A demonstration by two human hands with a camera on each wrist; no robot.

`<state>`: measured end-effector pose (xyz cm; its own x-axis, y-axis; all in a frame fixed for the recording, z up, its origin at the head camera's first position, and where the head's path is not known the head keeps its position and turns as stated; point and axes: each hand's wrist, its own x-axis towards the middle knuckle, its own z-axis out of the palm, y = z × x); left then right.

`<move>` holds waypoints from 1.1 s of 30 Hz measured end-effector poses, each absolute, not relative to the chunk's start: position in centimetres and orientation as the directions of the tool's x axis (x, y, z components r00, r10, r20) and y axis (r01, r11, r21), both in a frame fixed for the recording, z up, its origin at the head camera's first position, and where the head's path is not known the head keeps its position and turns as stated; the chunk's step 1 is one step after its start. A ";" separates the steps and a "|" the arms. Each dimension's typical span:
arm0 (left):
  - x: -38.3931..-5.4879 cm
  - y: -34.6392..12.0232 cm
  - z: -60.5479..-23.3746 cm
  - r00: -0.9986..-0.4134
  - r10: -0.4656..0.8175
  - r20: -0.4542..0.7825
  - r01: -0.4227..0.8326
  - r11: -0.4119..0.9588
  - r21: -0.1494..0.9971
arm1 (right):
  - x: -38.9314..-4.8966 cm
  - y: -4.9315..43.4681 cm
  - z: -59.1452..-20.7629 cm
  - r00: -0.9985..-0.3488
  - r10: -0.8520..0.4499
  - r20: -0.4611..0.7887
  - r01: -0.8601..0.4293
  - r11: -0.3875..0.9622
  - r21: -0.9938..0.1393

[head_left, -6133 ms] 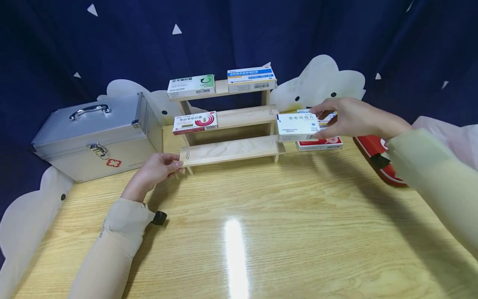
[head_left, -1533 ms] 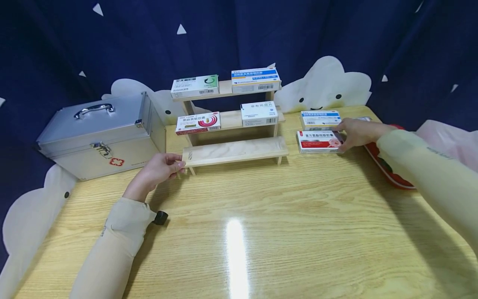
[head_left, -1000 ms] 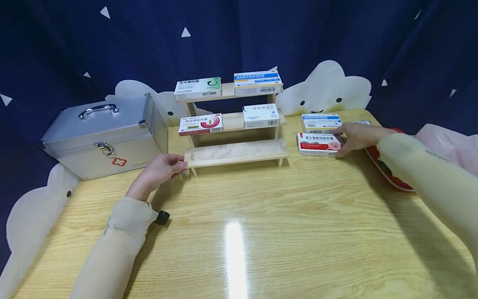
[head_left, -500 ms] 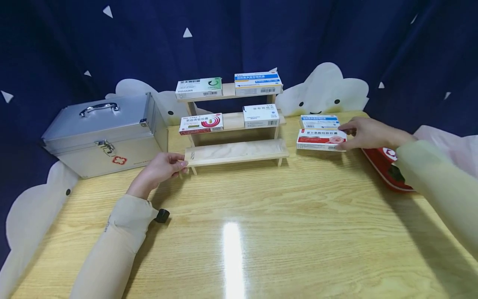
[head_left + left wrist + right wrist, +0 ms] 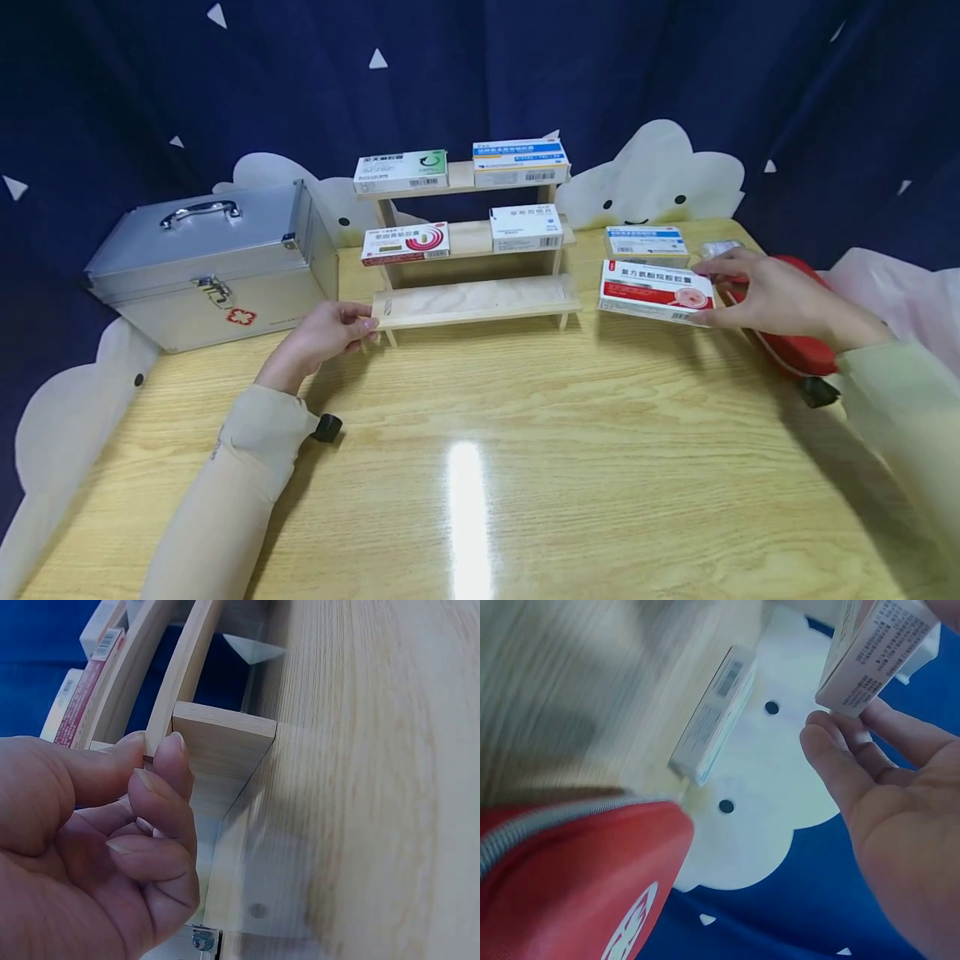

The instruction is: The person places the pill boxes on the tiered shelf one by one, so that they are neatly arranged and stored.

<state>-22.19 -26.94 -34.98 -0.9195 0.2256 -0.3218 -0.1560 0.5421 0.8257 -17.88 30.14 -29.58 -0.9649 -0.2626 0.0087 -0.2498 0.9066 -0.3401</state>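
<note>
My left hand pinches the left end of the lowest step of a three-step wooden rack; in the left wrist view thumb and forefinger meet at the corner of that step. My right hand grips the right end of a white and red medicine box, raised over the table and slightly tilted. Its printed end faces the right wrist camera. The top step bears a green and white box and a blue and white one. On the middle step are a red-striped box and a white box.
Behind the held box lies another blue and white medicine box. A silver blister pack and a red zip case are at the right. A silver first-aid case stands left of the rack. Dark blue curtain hangs behind.
The white box went from my right hand onto the middle step's right side. My right hand then took the white and red box and lifted it off the table. My left hand stays on the rack.
</note>
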 end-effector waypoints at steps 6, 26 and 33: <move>-22.3 -27.1 -35.2 -0.919 0.229 -0.322 -0.155 0.539 0.828 | -16.3 27.9 -29.8 -0.953 -0.302 0.034 -0.292 0.878 -0.379; -22.5 -26.8 -34.8 -0.918 0.199 -0.344 -0.189 0.542 0.819 | -17.5 16.6 -31.2 -0.862 -0.489 0.134 -0.485 0.719 -0.497; -22.6 -26.8 -34.9 -0.917 0.201 -0.345 -0.192 0.537 0.822 | -18.6 13.6 -31.4 -0.839 -0.534 0.106 -0.489 0.653 -0.578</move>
<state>-22.59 -26.83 -34.89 -0.9170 0.2007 -0.3449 -0.1915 0.5369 0.8216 -18.56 13.58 -31.41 -0.8386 -0.5344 0.1060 -0.4893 0.6532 -0.5778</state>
